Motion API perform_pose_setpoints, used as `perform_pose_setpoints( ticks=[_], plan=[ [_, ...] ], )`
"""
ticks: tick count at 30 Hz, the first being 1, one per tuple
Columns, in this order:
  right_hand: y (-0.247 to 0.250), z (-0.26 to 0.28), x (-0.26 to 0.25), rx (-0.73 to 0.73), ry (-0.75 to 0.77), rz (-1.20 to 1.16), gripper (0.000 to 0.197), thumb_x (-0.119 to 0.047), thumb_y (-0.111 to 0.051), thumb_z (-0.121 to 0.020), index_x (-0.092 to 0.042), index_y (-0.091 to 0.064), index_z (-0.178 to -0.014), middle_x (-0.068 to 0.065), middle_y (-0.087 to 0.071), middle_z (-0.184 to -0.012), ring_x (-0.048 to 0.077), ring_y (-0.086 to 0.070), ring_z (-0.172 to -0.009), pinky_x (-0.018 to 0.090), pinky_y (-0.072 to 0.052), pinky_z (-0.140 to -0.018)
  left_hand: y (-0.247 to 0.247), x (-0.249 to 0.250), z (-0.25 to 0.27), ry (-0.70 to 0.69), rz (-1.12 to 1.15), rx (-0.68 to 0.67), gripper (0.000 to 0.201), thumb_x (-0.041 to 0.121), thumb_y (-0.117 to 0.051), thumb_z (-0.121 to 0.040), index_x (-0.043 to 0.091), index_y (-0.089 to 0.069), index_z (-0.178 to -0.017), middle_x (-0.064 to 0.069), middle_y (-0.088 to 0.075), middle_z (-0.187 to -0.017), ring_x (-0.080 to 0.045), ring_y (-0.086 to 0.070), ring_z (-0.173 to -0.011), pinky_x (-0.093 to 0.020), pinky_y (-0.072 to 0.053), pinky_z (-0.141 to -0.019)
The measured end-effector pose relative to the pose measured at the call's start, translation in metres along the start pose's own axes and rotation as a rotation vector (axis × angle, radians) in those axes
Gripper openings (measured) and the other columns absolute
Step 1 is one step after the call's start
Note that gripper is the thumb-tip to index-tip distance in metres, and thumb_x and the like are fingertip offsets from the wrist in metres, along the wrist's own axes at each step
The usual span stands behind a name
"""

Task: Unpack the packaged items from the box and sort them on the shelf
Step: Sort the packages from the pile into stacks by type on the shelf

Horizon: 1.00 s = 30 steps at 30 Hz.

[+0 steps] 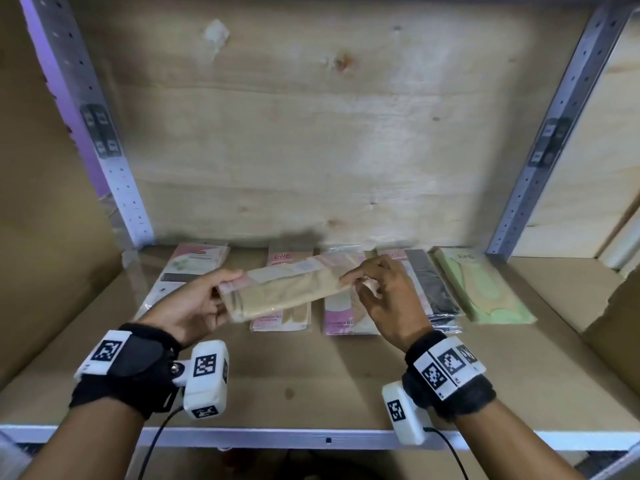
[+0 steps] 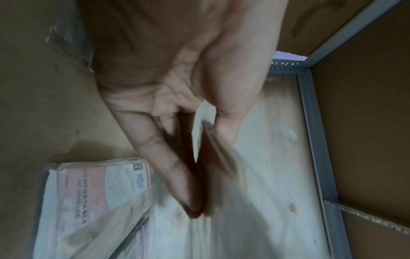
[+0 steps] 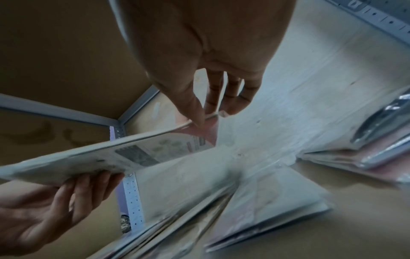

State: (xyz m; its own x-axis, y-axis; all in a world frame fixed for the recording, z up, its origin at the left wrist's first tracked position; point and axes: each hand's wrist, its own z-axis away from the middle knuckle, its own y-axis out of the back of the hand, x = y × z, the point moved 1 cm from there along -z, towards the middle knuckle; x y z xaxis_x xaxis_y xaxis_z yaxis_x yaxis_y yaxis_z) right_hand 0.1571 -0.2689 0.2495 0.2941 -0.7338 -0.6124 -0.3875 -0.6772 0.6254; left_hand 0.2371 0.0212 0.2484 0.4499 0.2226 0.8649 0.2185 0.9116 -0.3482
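On the cardboard-lined shelf (image 1: 311, 386), backed by plywood, we see five stacks of packaged items lying in a row along the rear. We hold a beige packet (image 1: 284, 291) in the air just above the middle stacks. Our left hand (image 1: 194, 306) grips its left end with thumb on top, and our right hand (image 1: 384, 299) pinches its right end.

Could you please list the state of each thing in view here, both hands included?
beige packet: held in the air above the shelf, tilted, one end in each hand.
left hand: grips the packet's left end.
right hand: pinches the packet's right end.
pink packets: lying flat on the shelf.
black packet: lying flat.
green packet: lying flat, rightmost in the row.
shelf: bears a row of packets at the back.
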Motion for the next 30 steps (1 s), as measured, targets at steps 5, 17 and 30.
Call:
perform_pose_setpoints(
  ticks=[5,17,30],
  plan=[
    [-0.003,-0.003,0.005,0.156,-0.134,0.014,0.018,-0.011,-0.066,-0.088,-0.027,-0.072,-0.092,-0.007,-0.055,-0.105,0.02,-0.054,-0.111,0.031,-0.043,-0.099,-0.013,-0.011,0.0,-0.018,-0.072,-0.127,0.039,0.018,-0.067,-0.085,-0.001,-0.067,-0.119,-0.021,-0.071,-0.121,-0.024,-0.075,-0.095,-0.03,-0.063,-0.072],
    [-0.021,0.009,-0.007,-0.366,-0.587,-0.743,0.058,-0.004,-0.07,-0.088,-0.023,-0.042,-0.136,0.02,-0.07,-0.114,0.026,-0.069,-0.095,0.03,-0.055,-0.071,-0.052,-0.037,0.008,-0.049,-0.225,-0.224,0.039,-0.002,-0.07,-0.087,0.0,-0.058,-0.124,-0.014,-0.074,-0.116,-0.028,-0.074,-0.104,-0.035,-0.062,-0.079],
    [-0.007,0.006,0.013,-0.537,-0.392,-0.477,0.043,-0.017,-0.061,-0.088,-0.038,-0.06,-0.126,-0.013,-0.058,-0.057,0.006,-0.057,-0.062,0.019,-0.048,-0.061,-0.03,-0.019,-0.011,-0.427,-0.302,0.282,0.031,0.047,-0.07,-0.088,0.026,-0.072,-0.111,-0.008,-0.078,-0.09,-0.018,-0.072,-0.082,-0.033,-0.054,-0.077]
  ],
)
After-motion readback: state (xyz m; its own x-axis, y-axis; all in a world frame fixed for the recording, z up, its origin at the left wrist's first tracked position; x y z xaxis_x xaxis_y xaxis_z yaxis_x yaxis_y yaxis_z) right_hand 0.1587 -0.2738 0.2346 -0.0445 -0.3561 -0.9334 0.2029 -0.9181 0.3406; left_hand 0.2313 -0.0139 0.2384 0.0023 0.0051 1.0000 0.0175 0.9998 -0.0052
